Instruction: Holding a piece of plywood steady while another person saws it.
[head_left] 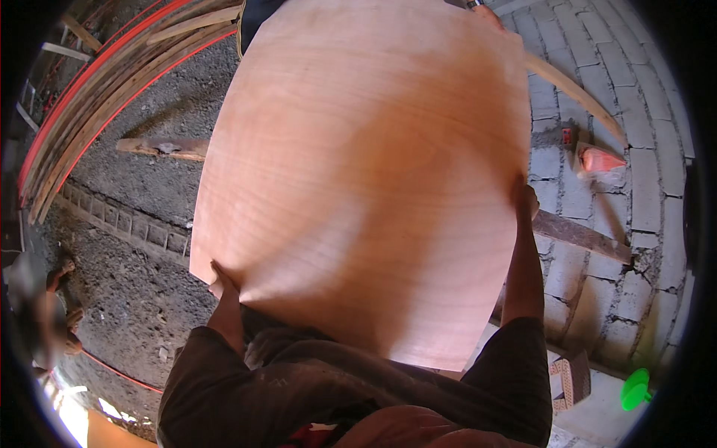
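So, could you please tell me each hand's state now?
Left hand: holding the plywood sheet by its near-left corner.
Right hand: holding its right edge.

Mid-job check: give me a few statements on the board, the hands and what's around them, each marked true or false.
1. The left hand is at the near left corner of the wooden board. True.
2. The right hand is clear of the board. False: it is on the board's right edge.
3. Another person's hand is at the far right corner of the board. True.
4. The green object lies on top of the board. False: it is apart from the board, at the lower right of the view.
5. Grey blocks show to the right of the board. True.
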`<state>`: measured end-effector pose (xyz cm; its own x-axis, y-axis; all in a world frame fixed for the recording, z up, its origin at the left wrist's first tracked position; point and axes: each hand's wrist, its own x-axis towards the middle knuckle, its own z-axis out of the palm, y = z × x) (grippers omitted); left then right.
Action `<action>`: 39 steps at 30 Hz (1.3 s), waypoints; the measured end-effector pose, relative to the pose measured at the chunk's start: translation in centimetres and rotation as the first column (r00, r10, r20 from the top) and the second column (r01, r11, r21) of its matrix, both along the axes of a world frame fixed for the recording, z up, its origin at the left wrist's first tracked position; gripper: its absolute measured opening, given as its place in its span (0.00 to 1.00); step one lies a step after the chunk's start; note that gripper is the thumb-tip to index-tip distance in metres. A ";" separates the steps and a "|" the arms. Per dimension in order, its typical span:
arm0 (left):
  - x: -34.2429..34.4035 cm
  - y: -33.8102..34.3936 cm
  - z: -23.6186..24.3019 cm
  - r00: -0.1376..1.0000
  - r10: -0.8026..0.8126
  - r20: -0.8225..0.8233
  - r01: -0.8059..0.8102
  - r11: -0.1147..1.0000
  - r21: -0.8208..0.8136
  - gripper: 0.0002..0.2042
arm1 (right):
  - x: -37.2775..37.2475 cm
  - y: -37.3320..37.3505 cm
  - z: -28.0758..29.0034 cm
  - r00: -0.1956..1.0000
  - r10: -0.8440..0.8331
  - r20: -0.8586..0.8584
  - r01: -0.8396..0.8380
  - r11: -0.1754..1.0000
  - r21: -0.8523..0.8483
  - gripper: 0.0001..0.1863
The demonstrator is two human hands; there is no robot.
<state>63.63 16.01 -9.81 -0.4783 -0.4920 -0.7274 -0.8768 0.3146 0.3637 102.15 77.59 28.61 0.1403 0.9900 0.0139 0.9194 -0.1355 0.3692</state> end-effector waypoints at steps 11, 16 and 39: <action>-0.7 -0.1 1.6 0.977 -0.167 0.129 0.192 0.959 -0.210 0.51 | 0.1 0.0 0.0 1.000 0.013 0.015 -0.013 1.000 0.001 0.46; -0.7 0.1 2.0 0.986 -0.142 0.085 0.156 0.969 -0.193 0.54 | 0.0 0.3 -0.3 0.999 -0.033 0.032 0.033 0.999 0.002 0.44; -0.5 -0.6 -0.8 0.981 -0.146 0.131 0.166 0.973 -0.158 0.49 | 1.2 1.4 -1.0 0.999 -0.013 0.034 0.013 1.000 -0.011 0.45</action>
<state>63.11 15.36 -10.65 -0.4746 -0.5379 -0.6967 -0.8457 0.4982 0.1914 103.40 78.97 27.60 0.1525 0.9883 0.0079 0.9045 -0.1428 0.4019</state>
